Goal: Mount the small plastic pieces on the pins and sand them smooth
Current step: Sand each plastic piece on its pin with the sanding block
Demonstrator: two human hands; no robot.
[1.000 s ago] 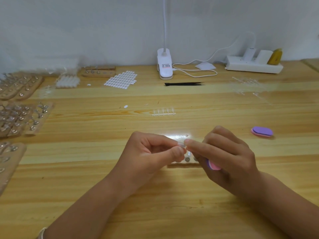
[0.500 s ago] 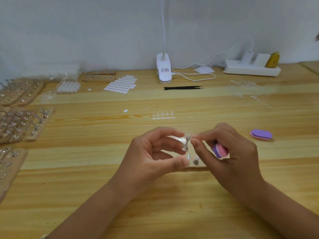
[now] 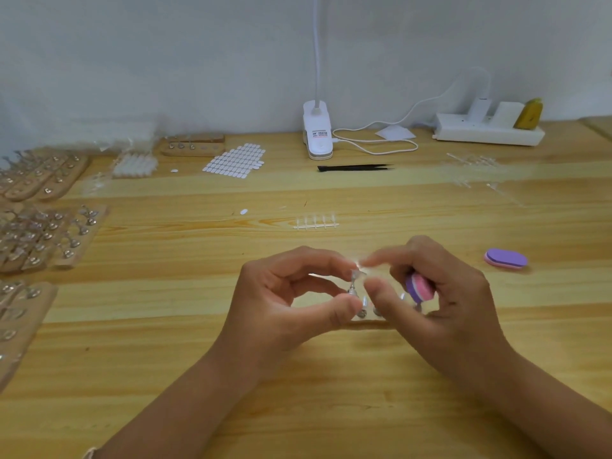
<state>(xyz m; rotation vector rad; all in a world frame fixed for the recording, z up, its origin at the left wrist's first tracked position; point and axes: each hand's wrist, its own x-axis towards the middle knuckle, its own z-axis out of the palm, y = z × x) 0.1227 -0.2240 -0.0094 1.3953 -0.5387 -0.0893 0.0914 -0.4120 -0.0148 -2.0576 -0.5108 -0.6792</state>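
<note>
Pin (image 3: 352,287) — left hand (image 3: 291,304) pinches; right hand (image 3: 458,313) grips buffer (image 3: 421,286).

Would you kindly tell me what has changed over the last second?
The left hand has spread its pinch and now holds the pin upright, finger above, thumb below. The right hand touches the clear piece on top; its sanding block has turned into view. The spare block and tweezers lie unmoved.
</note>
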